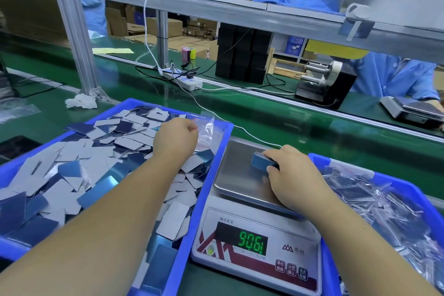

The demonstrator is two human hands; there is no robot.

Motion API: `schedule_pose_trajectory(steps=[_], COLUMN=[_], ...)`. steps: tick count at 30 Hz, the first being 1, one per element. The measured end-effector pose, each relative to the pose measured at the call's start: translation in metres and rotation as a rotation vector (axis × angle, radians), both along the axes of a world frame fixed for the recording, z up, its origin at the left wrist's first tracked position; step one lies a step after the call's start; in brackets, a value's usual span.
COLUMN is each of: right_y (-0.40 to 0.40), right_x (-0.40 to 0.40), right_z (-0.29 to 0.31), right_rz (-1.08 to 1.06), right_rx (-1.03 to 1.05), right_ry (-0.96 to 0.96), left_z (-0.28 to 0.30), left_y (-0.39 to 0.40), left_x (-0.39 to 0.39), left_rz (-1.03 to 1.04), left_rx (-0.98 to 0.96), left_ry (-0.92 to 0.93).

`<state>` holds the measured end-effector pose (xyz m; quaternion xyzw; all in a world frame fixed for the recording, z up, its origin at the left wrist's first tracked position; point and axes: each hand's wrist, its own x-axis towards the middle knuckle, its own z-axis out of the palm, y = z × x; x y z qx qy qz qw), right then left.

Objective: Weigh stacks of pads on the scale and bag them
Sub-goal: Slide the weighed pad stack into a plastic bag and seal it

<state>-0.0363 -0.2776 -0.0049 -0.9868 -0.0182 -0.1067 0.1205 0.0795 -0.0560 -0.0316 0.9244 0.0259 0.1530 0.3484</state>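
While the scale [257, 230] sits on the green tabletop [300, 127] betw. two blue bins, its display reads 906 plus a partial digit. Left of the scale: bin [209, 190] heaped w/ loose pads [79, 175], grey and blue faces mixed, lying every which way. Right of the scale: second bin [406, 182] full of bagged pads [374, 204] in clear plastic. Both bin walls sit just beside the scale body, so little side room; open tabletop behind the scale, crossed by a white cable [242, 128].

Stack of pads [263, 163] rests on the steel pan [237, 170], toward its right rear, long axis running roughly left-right, blue face edge toward camera. Right hand [290, 173] grips the stack, fingers curled over top, thumb on near side. Left hand [176, 139] over the left bin's far right corner, fingers pinched on a clear bag [206, 128] lying atop the loose pads.

Beyond the scale: power strip [182, 79], black boxes [242, 53], tape dispenser [326, 81], another person's blue sleeve [394, 74].
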Motion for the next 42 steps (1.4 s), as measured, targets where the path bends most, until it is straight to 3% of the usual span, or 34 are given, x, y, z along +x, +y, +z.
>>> schedule_pose_trajectory(steps=[4, 9, 13, 21, 26, 34, 38, 42], right_y=[-0.003, 0.004, 0.009, 0.008, 0.011, 0.012, 0.011, 0.009], right_x=[0.001, -0.003, -0.004, -0.004, -0.008, -0.011, -0.011, -0.013], right_z=[0.001, 0.017, 0.017, 0.015, 0.018, 0.021, 0.022, 0.023], right_rz=[-0.007, 0.123, 0.187, 0.142, 0.205, 0.220, 0.217, 0.237], right_rx=[0.114, 1.083, 1.295, 1.336, 1.215, 1.122, 1.108, 1.030], right_ry=[-0.100, -0.144, -0.095, -0.126, -0.149, -0.188, -0.193, -0.198], left_z=[0.015, 0.039, 0.037, 0.036, 0.031, 0.035, 0.038, 0.038], left_y=[0.000, -0.020, -0.036, -0.040, -0.042, -0.037, -0.035, -0.035], left_x=[-0.006, -0.033, -0.048, -0.056, -0.057, -0.054, -0.057, -0.055], left_rz=[-0.044, -0.500, -0.713, -0.913, -0.912, -0.875, -0.895, -0.913], left_rx=[-0.225, -0.818, -0.816, -0.911, -0.658, -0.672, -0.568, -0.542], left_ry=[-0.067, 0.051, 0.157, 0.445, 0.353, 0.308, 0.346, 0.232])
